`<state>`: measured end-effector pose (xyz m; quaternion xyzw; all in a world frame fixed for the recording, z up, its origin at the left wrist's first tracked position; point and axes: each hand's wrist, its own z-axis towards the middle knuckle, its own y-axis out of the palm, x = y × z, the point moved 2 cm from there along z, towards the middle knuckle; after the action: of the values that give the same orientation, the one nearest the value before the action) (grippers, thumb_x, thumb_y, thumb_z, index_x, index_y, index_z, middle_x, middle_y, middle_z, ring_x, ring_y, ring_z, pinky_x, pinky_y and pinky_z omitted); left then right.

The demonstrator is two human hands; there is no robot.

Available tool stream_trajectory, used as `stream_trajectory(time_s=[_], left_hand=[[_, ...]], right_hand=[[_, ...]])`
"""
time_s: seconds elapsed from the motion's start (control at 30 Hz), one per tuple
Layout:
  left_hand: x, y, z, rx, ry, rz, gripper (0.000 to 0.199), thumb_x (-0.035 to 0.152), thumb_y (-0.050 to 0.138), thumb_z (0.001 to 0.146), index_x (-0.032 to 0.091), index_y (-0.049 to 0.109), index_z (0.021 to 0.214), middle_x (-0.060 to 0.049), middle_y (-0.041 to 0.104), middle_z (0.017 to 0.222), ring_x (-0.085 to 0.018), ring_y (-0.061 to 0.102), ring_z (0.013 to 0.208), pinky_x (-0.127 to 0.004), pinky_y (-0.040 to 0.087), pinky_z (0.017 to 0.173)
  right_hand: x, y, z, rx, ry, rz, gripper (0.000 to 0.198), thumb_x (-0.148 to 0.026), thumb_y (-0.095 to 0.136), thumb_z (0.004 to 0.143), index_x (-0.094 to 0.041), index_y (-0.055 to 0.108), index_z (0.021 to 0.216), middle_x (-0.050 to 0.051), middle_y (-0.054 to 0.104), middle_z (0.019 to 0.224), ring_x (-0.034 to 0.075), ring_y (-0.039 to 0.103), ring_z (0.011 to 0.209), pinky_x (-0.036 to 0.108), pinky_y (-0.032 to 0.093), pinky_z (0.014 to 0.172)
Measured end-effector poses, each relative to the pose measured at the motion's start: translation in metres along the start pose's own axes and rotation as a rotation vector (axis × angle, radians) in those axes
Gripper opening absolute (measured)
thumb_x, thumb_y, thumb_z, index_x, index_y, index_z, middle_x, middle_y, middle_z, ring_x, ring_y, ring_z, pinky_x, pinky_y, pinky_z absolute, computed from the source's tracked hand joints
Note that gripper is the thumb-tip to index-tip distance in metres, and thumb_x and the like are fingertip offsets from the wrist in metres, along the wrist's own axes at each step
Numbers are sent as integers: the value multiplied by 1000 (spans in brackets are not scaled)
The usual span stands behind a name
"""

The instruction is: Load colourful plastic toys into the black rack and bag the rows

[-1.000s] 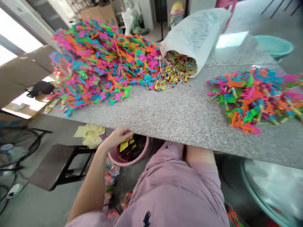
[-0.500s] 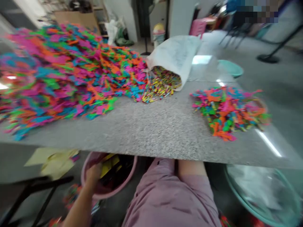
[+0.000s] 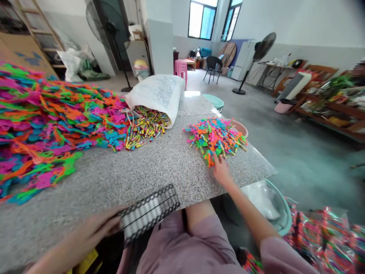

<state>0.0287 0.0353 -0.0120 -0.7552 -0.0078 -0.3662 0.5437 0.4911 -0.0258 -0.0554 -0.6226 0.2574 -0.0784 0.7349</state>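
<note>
My left hand [image 3: 107, 224] grips the end of a flat black-edged pack [image 3: 149, 209] with rows of white bars. The pack is tilted over the table's near edge, above my lap. At the near side of a small pile of bright plastic pieces [image 3: 215, 133], my right hand [image 3: 222, 169] reaches in with its fingers stretched out and apart. Its fingertips meet the lowest orange and green pieces; whether they press on any is unclear. Small printed sticks lie mixed in this pile.
A large heap of similar plastic pieces [image 3: 62, 118] covers the table's left. Beside it, a white sack [image 3: 159, 93] spills small yellow printed sticks [image 3: 145, 127] onto the speckled tabletop [image 3: 114, 182]. Below right stand a green tub [image 3: 285, 224] and filled clear bags [image 3: 313, 232].
My left hand has come up from the pink tub below the table with the black-edged pack. My right hand has come into view at the small pile. The view has swung right.
</note>
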Motion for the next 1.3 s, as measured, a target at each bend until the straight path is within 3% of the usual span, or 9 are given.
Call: stream_trajectory(time_s=[0.13, 0.27, 0.47, 0.73, 0.87, 0.97, 1.07, 1.17, 1.3], left_hand=[[16, 24, 109, -110, -32, -22, 59, 51, 37, 86, 20, 66, 126, -6, 72, 121, -29, 65, 113, -40, 51, 99], [14, 38, 157, -120, 5, 67, 55, 41, 37, 86, 18, 67, 126, -9, 71, 121, -28, 64, 114, -41, 48, 101], [31, 78, 129, 178, -16, 305, 48, 41, 46, 92, 24, 59, 135, -11, 59, 138, -30, 53, 127, -49, 41, 107], [69, 133, 96, 365, 106, 493, 46, 32, 44, 98, 26, 51, 143, -12, 43, 154, -38, 27, 148, -73, 8, 114], [79, 142, 89, 396, 132, 460, 47, 13, 37, 96, 22, 57, 138, -14, 55, 145, -32, 41, 141, -61, 25, 115], [91, 158, 81, 444, 65, 431, 46, 24, 40, 98, 13, 51, 142, -19, 52, 146, -33, 48, 136, -55, 38, 110], [101, 174, 76, 490, 50, 384, 56, 37, 45, 98, 4, 46, 143, -25, 46, 148, -37, 42, 140, -55, 37, 113], [104, 185, 75, 514, 47, 324, 64, 39, 45, 97, 2, 36, 148, -26, 36, 154, -36, 28, 148, -57, 32, 117], [97, 200, 73, 422, 110, 253, 55, 33, 47, 95, 9, 46, 144, -22, 54, 142, -34, 43, 140, -56, 32, 117]], right_hand=[[-41, 24, -11, -28, -89, 5, 71, -1, 43, 83, -19, 39, 151, 18, 38, 155, 29, 45, 135, 46, 40, 107], [-40, 4, -12, 8, -207, 3, 59, -5, 45, 85, -22, 51, 141, 13, 52, 143, 27, 51, 126, 41, 45, 101], [-3, -16, 30, 34, -305, -220, 34, -3, 46, 87, -17, 67, 110, 12, 60, 119, 25, 54, 111, 33, 48, 90], [-21, 0, 45, -157, -491, -294, 24, -2, 50, 83, -12, 69, 95, 16, 60, 112, 27, 58, 106, 33, 47, 85], [-22, -7, 52, -209, -449, -242, 21, -6, 49, 87, -13, 67, 95, 14, 62, 108, 22, 62, 100, 30, 47, 85], [-27, -13, 51, -157, -428, -31, 13, -12, 50, 89, -15, 62, 93, 12, 64, 103, 22, 64, 96, 32, 49, 84], [-56, -5, 31, -201, -349, 474, 13, -26, 46, 94, -18, 57, 93, 7, 66, 87, 20, 66, 79, 33, 53, 74], [-114, 24, -7, -448, -296, 906, 20, -40, 49, 94, -21, 57, 90, 3, 66, 77, 19, 66, 69, 33, 56, 66], [-189, 61, -57, -557, -453, 761, 18, -39, 66, 84, -22, 64, 88, 4, 69, 81, 23, 67, 83, 37, 55, 78]])
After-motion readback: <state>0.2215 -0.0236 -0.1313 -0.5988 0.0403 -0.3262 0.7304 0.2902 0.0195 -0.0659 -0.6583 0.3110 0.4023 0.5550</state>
